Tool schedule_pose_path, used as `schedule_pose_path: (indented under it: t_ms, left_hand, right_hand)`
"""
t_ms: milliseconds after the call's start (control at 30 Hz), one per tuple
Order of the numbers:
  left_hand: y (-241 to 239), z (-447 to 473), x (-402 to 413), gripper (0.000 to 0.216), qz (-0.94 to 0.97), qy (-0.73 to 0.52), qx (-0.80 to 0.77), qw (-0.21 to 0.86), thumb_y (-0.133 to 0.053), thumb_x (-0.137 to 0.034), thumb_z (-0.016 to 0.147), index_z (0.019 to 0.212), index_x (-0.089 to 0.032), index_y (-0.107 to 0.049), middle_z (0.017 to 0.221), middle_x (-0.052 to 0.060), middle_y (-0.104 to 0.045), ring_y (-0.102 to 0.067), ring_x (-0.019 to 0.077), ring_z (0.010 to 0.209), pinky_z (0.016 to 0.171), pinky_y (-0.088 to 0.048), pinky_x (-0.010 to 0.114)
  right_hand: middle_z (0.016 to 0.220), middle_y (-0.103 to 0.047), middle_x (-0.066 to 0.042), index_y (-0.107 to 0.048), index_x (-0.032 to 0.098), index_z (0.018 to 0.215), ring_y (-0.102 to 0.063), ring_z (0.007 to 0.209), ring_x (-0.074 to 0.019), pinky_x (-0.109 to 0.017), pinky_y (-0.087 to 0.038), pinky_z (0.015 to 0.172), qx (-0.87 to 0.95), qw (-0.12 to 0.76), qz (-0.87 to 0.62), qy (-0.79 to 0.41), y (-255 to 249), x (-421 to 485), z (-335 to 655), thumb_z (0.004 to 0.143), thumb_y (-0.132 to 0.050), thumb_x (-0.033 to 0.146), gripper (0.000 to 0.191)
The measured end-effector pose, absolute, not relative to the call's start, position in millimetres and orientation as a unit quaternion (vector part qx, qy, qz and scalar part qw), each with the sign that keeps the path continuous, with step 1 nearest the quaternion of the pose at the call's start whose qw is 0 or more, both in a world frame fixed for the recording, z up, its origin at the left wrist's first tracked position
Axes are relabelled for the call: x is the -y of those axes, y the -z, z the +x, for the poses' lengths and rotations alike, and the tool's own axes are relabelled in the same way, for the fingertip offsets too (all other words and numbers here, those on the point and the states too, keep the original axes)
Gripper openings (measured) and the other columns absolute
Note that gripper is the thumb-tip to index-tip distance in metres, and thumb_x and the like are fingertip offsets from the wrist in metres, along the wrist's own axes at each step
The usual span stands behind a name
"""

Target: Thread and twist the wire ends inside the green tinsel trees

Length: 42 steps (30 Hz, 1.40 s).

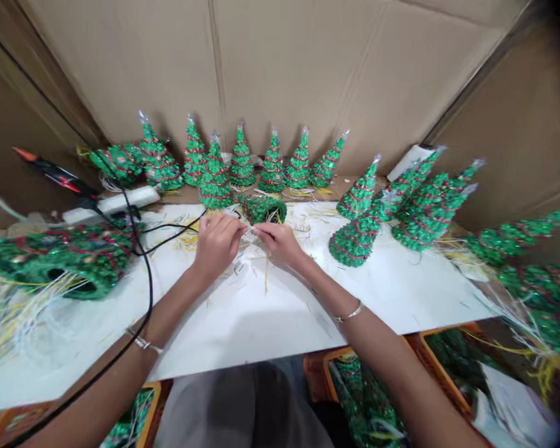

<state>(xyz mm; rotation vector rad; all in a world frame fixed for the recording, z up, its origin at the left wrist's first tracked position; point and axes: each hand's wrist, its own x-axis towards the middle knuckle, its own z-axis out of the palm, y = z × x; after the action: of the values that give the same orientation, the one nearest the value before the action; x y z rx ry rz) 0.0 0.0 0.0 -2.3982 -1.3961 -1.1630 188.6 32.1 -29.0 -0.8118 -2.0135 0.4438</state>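
Note:
My left hand (217,244) and my right hand (280,242) meet at the middle of the white tabletop (270,317), fingertips pinched together on thin wires (252,231) that lead from a small green tinsel tree (262,210) lying on its side just beyond them. A yellow wire strand (266,274) hangs down below my hands. Both hands are closed. Each wrist wears a thin bangle.
A row of upright green tinsel trees (241,163) lines the cardboard back wall. More trees lie at the right (415,208) and left (70,255). A black cable (147,274) crosses the left side from a white power strip (116,203). Orange crates (448,373) sit below the table edge.

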Motion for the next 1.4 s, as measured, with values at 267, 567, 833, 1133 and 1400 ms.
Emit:
schedule_pose_path:
  t_ms: [267, 567, 833, 1133, 1400]
  left_hand:
    - [7, 8, -5, 0.018, -0.636, 0.466, 0.531, -0.311, -0.063, -0.032, 0.079, 0.068, -0.018, -0.061, 0.063, 0.000, -0.058, -0.050, 0.0149, 0.061, 0.062, -0.036, 0.028]
    - [0, 6, -10, 0.010, -0.369, 0.425, 0.461, -0.686, -0.068, -0.015, 0.069, 0.064, -0.010, -0.061, 0.050, -0.004, -0.040, -0.031, 0.0049, 0.043, 0.042, -0.022, 0.017]
    - [-8, 3, -7, 0.012, -0.286, 0.375, 0.417, -0.777, -0.063, -0.014, 0.077, 0.068, -0.013, -0.056, 0.052, -0.007, -0.034, -0.030, 0.0048, 0.042, 0.042, -0.026, 0.017]
    - [-1, 2, -1, 0.022, -0.754, 0.439, 0.454, -0.182, -0.062, -0.035, 0.087, 0.102, -0.019, -0.062, 0.091, 0.005, -0.064, -0.058, 0.0192, 0.083, 0.075, -0.043, 0.032]
    - [3, -5, -6, 0.023, -0.830, 0.369, 0.400, 0.119, -0.044, -0.030, 0.099, 0.088, -0.019, -0.061, 0.087, 0.007, -0.067, -0.058, 0.0225, 0.084, 0.074, -0.037, 0.035]
  right_hand:
    - [0.099, -0.075, -0.008, -0.072, 0.016, 0.100, -0.069, 0.088, -0.0161, -0.024, -0.051, 0.079, 0.848, 0.414, -0.301, -0.138, 28, -32, 191, 0.097, -0.049, 0.022, 0.024]
    - [0.095, -0.073, -0.010, -0.070, 0.015, 0.101, -0.067, 0.089, -0.0158, -0.024, -0.049, 0.078, 0.865, 0.400, -0.277, -0.123, 28, -31, 192, 0.099, -0.045, 0.020, 0.026]
    - [0.097, -0.073, -0.011, -0.070, 0.015, 0.101, -0.067, 0.088, -0.0167, -0.025, -0.050, 0.079, 0.864, 0.402, -0.276, -0.124, 26, -32, 191, 0.099, -0.045, 0.021, 0.026]
    - [0.091, -0.075, -0.007, -0.073, 0.015, 0.098, -0.068, 0.080, -0.0154, -0.023, -0.048, 0.073, 0.808, 0.449, -0.334, -0.183, 23, -32, 191, 0.096, -0.053, 0.026, 0.023]
    - [0.086, -0.074, -0.007, -0.074, 0.015, 0.097, -0.066, 0.077, -0.0148, -0.022, -0.046, 0.071, 0.803, 0.440, -0.347, -0.204, 22, -30, 191, 0.096, -0.052, 0.031, 0.027]
